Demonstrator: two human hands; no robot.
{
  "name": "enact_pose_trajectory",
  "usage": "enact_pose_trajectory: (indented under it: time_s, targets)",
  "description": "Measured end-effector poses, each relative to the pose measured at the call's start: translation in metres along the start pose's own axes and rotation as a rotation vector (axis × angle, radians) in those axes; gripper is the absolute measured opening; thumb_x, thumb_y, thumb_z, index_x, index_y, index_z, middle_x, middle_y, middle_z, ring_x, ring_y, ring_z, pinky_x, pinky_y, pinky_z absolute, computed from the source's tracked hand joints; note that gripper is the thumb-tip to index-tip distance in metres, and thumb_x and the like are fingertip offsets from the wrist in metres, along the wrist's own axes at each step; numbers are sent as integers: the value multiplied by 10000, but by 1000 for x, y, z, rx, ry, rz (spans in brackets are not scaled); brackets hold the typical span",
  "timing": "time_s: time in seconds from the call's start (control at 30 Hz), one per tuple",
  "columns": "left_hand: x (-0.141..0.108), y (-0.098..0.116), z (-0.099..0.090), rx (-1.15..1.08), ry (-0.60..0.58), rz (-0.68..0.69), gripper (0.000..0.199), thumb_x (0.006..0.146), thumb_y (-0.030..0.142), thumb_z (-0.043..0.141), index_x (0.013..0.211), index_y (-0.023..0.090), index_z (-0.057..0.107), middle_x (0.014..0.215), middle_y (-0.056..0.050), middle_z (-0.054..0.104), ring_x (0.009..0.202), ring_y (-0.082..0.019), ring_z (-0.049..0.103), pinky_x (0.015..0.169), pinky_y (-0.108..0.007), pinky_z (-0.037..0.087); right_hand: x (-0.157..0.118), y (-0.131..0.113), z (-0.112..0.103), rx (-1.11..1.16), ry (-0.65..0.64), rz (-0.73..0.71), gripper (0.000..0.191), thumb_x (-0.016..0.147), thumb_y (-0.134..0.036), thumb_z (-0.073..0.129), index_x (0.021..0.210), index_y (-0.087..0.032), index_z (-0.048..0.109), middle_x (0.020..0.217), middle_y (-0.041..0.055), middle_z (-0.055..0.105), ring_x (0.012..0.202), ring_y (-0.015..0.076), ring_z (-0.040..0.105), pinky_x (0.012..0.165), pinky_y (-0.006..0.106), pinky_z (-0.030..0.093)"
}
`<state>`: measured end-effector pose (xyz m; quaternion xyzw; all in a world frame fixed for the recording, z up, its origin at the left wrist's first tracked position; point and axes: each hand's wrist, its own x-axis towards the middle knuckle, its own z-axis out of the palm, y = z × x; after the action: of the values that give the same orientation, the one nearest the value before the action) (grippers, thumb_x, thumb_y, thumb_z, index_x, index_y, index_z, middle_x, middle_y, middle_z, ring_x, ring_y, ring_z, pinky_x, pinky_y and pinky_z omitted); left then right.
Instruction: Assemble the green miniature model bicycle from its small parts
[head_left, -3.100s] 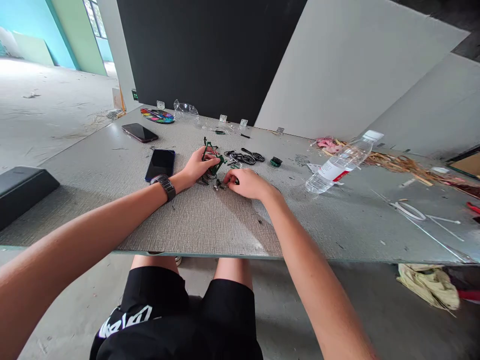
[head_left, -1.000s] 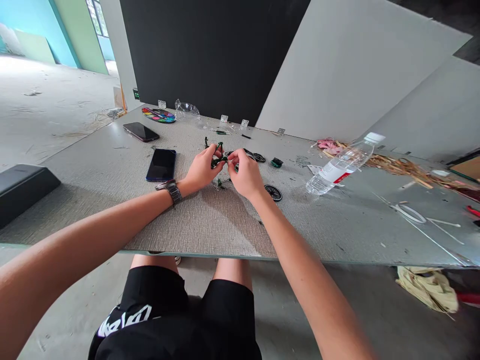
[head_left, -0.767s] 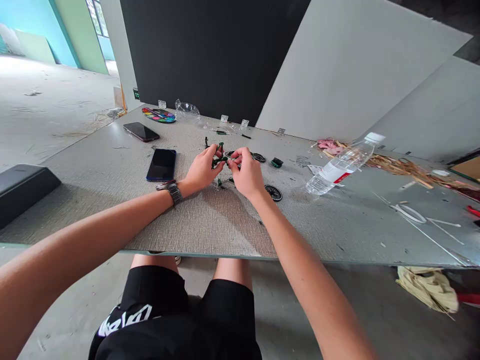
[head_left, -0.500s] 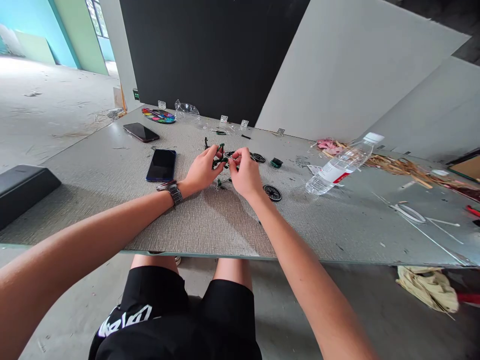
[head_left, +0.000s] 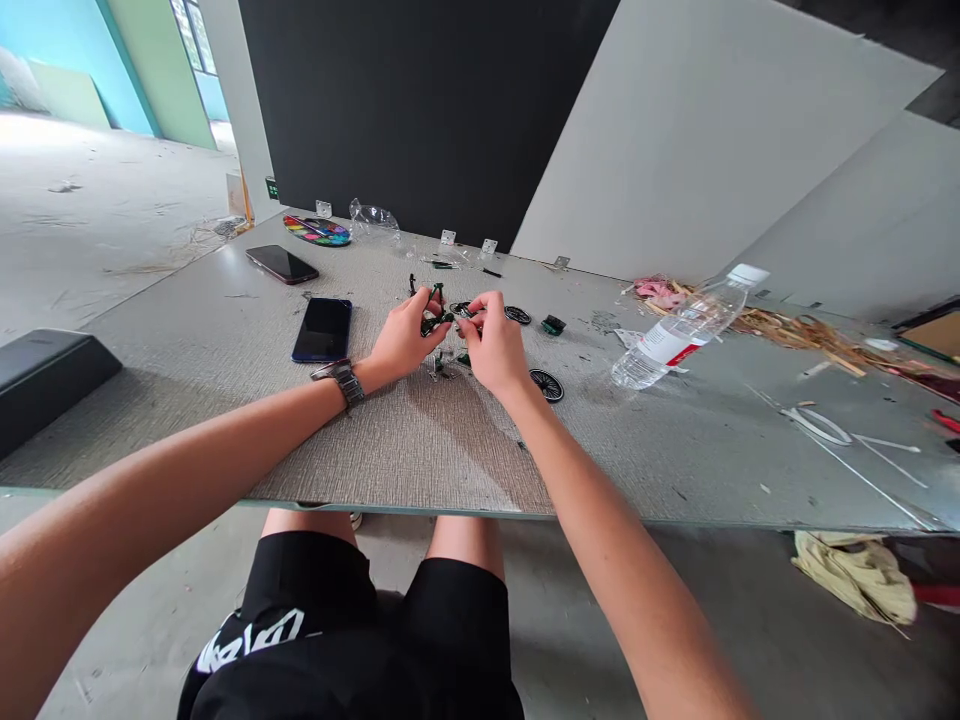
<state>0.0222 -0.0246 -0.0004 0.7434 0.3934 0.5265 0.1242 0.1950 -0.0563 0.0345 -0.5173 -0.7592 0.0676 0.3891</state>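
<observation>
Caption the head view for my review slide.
Left hand holds a small dark-green angular frame, right hand close beside it, above a grey textured tabletop.

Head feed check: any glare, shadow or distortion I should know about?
Head view: glare whitens the upper-left floor; a soft shadow falls on the tabletop below the right hand; the water bottle leans outward, likely wide-angle distortion; the green bike frame shows little fine detail.

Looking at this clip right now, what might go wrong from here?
The green frame might twist or slip, as the left hand holds it just between thumb and fingers. Small loose parts below the hands could get knocked about on the textured tabletop. The right hand might nudge the spoked wheel lying near its wrist.
</observation>
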Motion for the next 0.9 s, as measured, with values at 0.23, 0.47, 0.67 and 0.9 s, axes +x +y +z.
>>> enact_pose_trajectory:
  time_s: [0.23,0.47,0.67,0.9]
  targets:
    - [1,4,-1,-55,21,-52,187,850,229,704,921,221,530,1019,-59,728,864,-161,669,810,-334,527,1,-1,3,63,-30,26,88,999,-297,530,1065,-248,499,806,37,723,751,222,674,769,378,459]
    - [7,-9,-2,-152,68,-191,203,811,245,731,895,221,548,944,-47,730,869,-169,679,805,-348,539,5,13,-27,8,-130,3,276,1000,-442,543,934,-202,662,801,52,699,695,191,577,680,343,409]
    - [8,-14,0,-231,64,-290,205,806,215,729,905,218,549,870,-37,704,847,-175,681,733,-326,565,3,33,-62,-7,-367,24,392,936,-566,602,870,-197,716,809,43,699,716,187,562,666,328,391]
    - [8,-17,0,-307,56,-325,201,808,223,722,902,210,545,855,-38,695,806,-157,669,665,-288,563,0,24,-64,20,-577,19,380,900,-570,647,852,-201,725,753,6,639,668,150,497,626,300,342]
